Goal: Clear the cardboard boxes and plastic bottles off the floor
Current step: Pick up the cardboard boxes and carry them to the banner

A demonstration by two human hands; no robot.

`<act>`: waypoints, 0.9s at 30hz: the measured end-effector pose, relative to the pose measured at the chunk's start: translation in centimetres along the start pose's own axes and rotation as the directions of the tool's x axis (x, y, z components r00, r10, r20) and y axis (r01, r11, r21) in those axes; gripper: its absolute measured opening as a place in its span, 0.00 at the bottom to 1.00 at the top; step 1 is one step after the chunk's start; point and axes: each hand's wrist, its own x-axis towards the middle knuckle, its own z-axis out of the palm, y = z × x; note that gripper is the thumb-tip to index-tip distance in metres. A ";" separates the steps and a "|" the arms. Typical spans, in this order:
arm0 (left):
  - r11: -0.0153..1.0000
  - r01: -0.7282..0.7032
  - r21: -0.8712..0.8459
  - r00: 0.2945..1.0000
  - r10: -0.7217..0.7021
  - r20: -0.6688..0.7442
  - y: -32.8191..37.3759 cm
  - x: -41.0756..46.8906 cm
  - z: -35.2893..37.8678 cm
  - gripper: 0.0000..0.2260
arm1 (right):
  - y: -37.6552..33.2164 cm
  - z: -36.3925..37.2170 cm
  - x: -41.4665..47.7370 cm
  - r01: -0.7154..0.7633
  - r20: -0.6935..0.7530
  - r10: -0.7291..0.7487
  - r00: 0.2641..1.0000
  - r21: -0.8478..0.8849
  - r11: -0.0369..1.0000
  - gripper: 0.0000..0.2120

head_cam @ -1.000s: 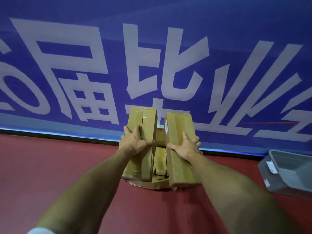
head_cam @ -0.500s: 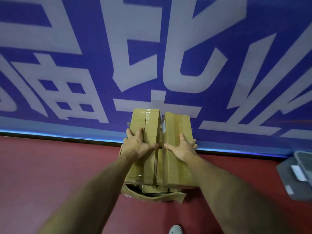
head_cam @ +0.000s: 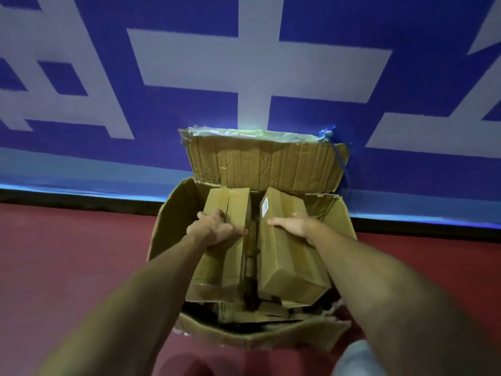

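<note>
A large open cardboard carton stands on the red floor against the blue wall, its back flap upright. Inside it lie two long taped cardboard boxes side by side. My left hand grips the top of the left box, thumb on its inner edge. My right hand holds the right box, which carries a small white label and tilts slightly. More flattened cardboard pieces lie beneath them in the carton.
A blue banner wall with large pale characters rises right behind the carton. Red floor spreads to both sides. A pale trouser leg shows at the bottom right. Crumpled clear plastic sits atop the back flap.
The view has moved closer and the two long boxes have come down into the large carton, whose walls and back flap now show. The grey bin at the right has left view.
</note>
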 end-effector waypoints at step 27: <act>0.981 -0.107 0.163 0.933 0.042 0.358 -1.3 6.4 8.3 0.34 | 4.2 2.0 5.6 -0.018 -0.194 -0.074 0.978 -0.433 0.901 0.49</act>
